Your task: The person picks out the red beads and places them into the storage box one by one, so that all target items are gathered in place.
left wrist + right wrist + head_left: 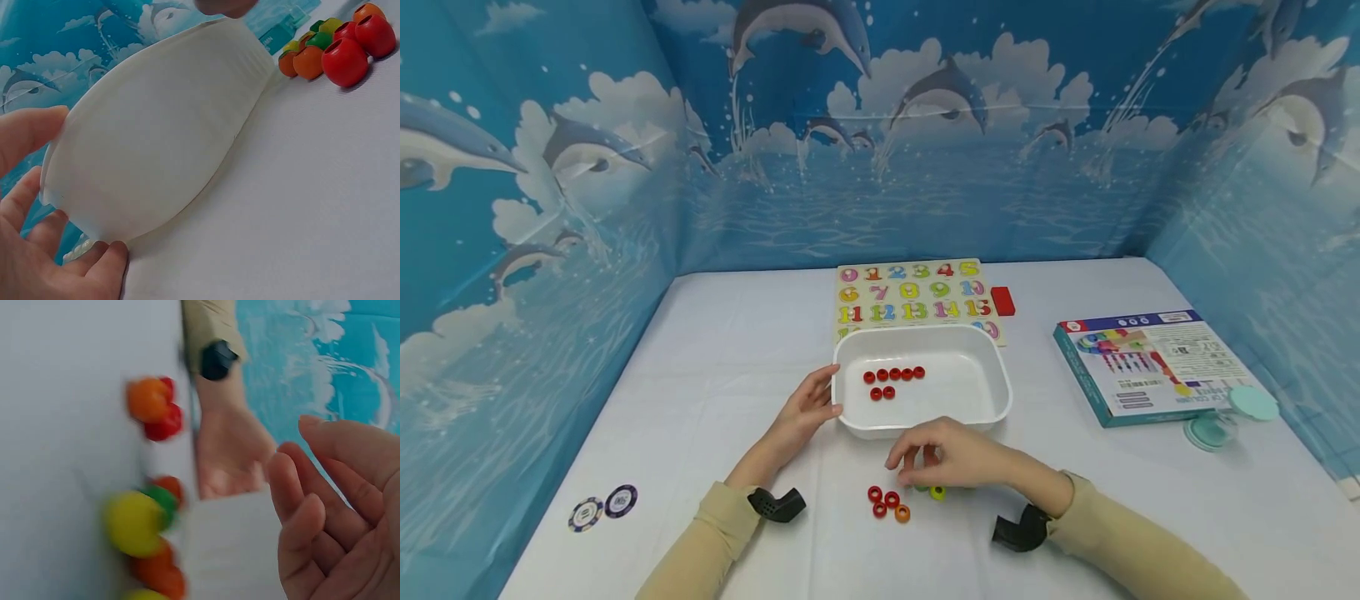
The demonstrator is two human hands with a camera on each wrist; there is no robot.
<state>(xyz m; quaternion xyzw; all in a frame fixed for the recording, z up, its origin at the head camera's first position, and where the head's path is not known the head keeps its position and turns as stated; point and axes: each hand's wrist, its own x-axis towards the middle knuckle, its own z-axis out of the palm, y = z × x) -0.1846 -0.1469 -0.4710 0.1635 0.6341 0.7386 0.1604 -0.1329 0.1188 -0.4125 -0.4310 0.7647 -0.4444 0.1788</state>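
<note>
A white tray (928,335) holds several red beads (895,374), each with a hole. My left hand (799,417) grips the tray's left end, thumb and fingers spread along the rim and outer wall. In the left wrist view, the tray's outer side (150,131) fills the middle. My right hand (951,454) is above the table in front of the tray, fingers loosely bent, with nothing seen between them. Under and beside it lie several red beads (879,510), an orange bead (902,513) and a yellow bead (937,492); a green bead (162,505) is partly hidden.
Behind the tray lies a number board (913,292) with a red block (1003,301) next to it. A flat toy box (1150,367) and a small jar (1210,432) with a pale green lid (1253,402) are at the right. Two chips (621,502) lie front left.
</note>
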